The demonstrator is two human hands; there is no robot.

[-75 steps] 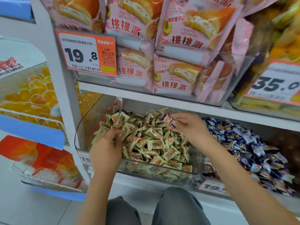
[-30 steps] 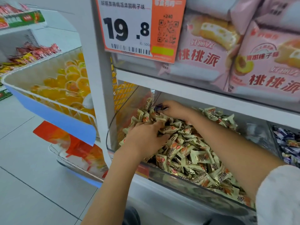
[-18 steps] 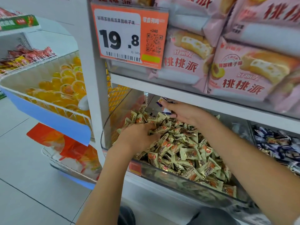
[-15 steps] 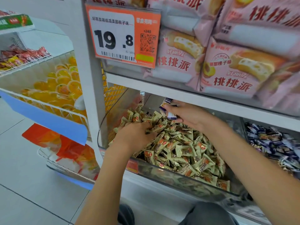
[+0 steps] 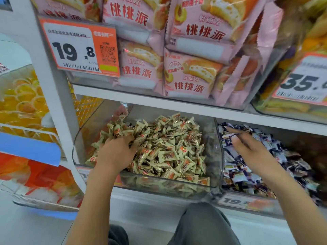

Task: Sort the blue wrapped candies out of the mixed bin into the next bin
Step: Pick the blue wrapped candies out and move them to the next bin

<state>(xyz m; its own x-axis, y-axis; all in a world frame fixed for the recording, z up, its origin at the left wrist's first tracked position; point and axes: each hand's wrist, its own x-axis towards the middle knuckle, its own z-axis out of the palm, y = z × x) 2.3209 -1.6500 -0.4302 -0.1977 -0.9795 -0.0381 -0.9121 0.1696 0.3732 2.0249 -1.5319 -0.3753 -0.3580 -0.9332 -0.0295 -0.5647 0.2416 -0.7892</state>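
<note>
Right hand point(image 5: 254, 151) moved from mixed bin point(image 5: 164, 187) to next bin point(image 5: 247, 197) at 3 o'clock; fingers now spread, empty. Blue candy it pinched gone, probably dropped among blue wrapped candies point(image 5: 235, 175). Left hand point(image 5: 116, 152) still buried in beige heap; grip unclear. Search continues.

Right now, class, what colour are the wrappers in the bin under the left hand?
Cream wrappers with orange-red marks, head view.

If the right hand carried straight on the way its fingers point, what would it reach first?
Probably the blue wrapped candies heaped in the next bin; the right hand hovers over them, fingers pointing up-left, though depth is unclear.
</note>
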